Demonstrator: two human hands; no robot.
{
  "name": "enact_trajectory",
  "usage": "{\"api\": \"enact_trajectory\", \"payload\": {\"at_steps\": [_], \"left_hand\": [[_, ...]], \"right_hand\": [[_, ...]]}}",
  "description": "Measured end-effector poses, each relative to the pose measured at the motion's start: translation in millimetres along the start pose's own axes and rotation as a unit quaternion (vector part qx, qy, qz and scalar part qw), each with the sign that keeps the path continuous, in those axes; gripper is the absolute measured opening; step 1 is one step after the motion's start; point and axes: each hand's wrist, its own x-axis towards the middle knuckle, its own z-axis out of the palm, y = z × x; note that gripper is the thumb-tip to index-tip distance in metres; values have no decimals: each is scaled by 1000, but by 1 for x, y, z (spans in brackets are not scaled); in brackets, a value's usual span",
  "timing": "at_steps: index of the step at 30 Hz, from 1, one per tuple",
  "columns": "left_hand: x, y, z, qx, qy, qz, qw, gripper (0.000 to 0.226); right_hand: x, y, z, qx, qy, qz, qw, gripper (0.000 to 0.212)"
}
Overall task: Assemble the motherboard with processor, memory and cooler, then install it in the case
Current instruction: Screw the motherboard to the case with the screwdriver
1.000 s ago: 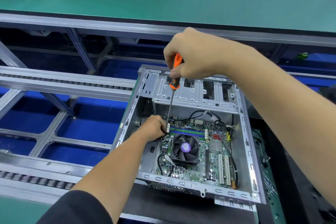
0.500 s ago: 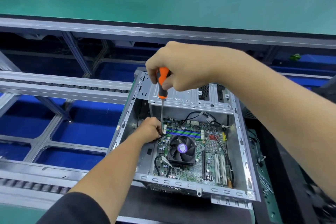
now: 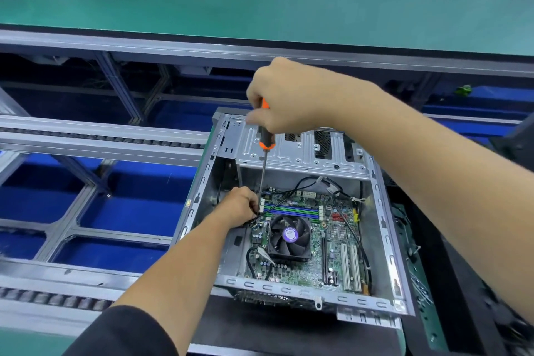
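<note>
Both hands are working: my right hand (image 3: 284, 98) is gripping the orange-handled screwdriver (image 3: 265, 136), now swung upright since a second ago, while my left hand (image 3: 239, 205) is curling around black cables beside the green motherboard (image 3: 332, 243), already seated in the grey metal case (image 3: 384, 240), so fastening is under way.

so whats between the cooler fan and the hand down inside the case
In the head view, a narrow strip of motherboard with small components, crossed by a black cable, separates the cooler fan from the left hand, which touches that cable.
</note>
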Motion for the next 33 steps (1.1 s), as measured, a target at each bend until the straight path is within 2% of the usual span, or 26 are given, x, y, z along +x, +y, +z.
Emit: {"api": "enact_trajectory", "payload": {"at_steps": [2, 3, 6, 7, 9, 12, 14, 16, 19, 21, 22, 24, 26, 28, 30, 31, 33], "left_hand": [[0, 1, 0, -6, 0, -3, 1000, 33], [1, 1, 0, -9, -1, -9, 1000, 34], [0, 3, 1, -12, -10, -34, 999, 35], [0, 3, 1, -9, -12, -41, 999, 34], [1, 4, 0, -9, -13, -52, 999, 34], [1, -1, 2, -23, -9, -56, 998, 36], [0, -2, 2, -31, -4, -52, 998, 35], [-1, -1, 2, -41, -4, -52, 998, 28], [0, 0, 3, -40, -1, -48, 998, 13], [1, 1, 3, -20, -4, -40, 999, 8], [2, 2, 3, -16, -7, -39, 999, 7], [3, 4, 3, -12, -14, -42, 999, 10], [2, 5, 3, -12, -10, -49, 999, 14], [2, 4, 4, -25, -4, -50, 998, 17], [1, 5, 4, -24, -6, -53, 998, 16], [1, 5, 3, -20, -7, -58, 998, 16], [2, 5, 3, -28, -8, -61, 998, 26]], "right_hand": [[0, 2, 1, -33, -3, 46, 998, 38], [0, 3, -2, -42, -26, 44, 998, 36], [-3, 5, -14, 53, -127, 7, 990, 12], [-3, 3, -15, 78, -123, -13, 989, 13], [-1, -2, -11, 74, -58, -34, 995, 10], [6, -9, 1, 30, 4, 17, 999, 37], [9, -9, 2, 7, 4, 53, 999, 41], [10, -7, -4, -19, -36, 47, 998, 36], [8, 1, -15, 40, -116, -2, 992, 8], [7, 3, -13, 59, -84, -25, 994, 11], [9, 2, -10, 49, -50, -22, 997, 7], [13, 2, 0, 18, 6, 13, 1000, 25], [13, 5, 5, -4, 20, 72, 997, 39], [11, 9, 0, -25, -23, 82, 996, 33], [7, 13, -7, -15, -91, 53, 994, 13], [6, 13, -9, 3, -102, 29, 994, 11], [7, 9, -8, 33, -60, -4, 998, 7]]}}
